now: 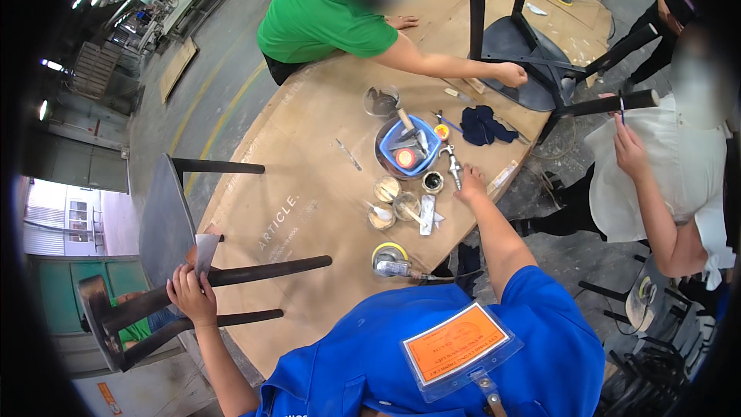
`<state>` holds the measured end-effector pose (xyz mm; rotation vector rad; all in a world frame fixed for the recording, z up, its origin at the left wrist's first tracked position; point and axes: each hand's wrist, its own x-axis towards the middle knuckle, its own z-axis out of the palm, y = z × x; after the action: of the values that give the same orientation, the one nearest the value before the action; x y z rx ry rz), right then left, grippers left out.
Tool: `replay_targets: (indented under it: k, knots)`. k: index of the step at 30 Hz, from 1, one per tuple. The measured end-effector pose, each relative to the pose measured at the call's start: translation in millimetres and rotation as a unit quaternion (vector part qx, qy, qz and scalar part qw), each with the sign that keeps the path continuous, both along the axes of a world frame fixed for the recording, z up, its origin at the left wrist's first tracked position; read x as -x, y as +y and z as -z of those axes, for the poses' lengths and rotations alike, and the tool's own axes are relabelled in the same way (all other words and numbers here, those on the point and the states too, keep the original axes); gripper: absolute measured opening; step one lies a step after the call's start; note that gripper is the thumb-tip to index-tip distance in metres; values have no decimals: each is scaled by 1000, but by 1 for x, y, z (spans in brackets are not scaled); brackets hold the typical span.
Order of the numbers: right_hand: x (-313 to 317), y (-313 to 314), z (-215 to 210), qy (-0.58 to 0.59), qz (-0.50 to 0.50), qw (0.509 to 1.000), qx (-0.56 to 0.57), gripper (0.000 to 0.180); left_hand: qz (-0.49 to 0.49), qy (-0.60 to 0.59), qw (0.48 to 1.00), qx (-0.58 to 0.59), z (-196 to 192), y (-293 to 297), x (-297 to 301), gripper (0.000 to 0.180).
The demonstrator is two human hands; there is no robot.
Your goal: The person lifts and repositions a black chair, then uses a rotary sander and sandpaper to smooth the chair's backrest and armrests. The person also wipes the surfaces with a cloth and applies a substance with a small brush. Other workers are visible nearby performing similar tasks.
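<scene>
A dark chair [166, 216] lies on its side at the left edge of the round wooden table [309, 185]. My left hand [193, 293] grips one of its legs [266, 270] and presses a small grey sheet [207, 249] against it. My right hand [471, 183] reaches out to the table's right edge with its fingers spread. Its fingertips are at a small metal spray tool [452, 162] that lies beside a blue bowl [409, 147]. Whether they touch the tool I cannot tell.
Small open tins [386, 188], a yellow tape roll [390, 253], a dark blue cloth [482, 125] and a glass jar [381, 100] sit mid-table. A person in green [324, 19] holds a second upturned chair [525, 62]. A person in white [656, 177] grips its leg [617, 100].
</scene>
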<state>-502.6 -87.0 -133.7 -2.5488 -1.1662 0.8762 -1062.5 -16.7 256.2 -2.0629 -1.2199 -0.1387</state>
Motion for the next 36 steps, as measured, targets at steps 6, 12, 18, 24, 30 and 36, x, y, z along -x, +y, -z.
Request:
replay_targets:
  k: [6, 12, 18, 24, 30, 36]
  knots:
    - [24, 32, 21, -4, 43, 999, -13, 76, 8, 25, 998, -51, 7, 7, 5, 12]
    - [54, 40, 25, -15, 70, 997, -43, 70, 31, 19, 996, -77, 9, 9, 4, 13]
    - [81, 57, 32, -16, 81, 996, -44, 76, 36, 4, 996, -81, 12, 10, 5, 13]
    - [65, 83, -21, -60, 174, 982, -34, 69, 7, 1, 999, -42, 9, 6, 3, 13]
    - [-8, 283, -40, 112, 127, 907, -385, 44, 27, 18, 999, 35, 2, -4, 21, 11]
    - [-15, 322, -10, 227, 114, 943, -214, 39, 31, 28, 999, 12, 1, 1, 14, 11]
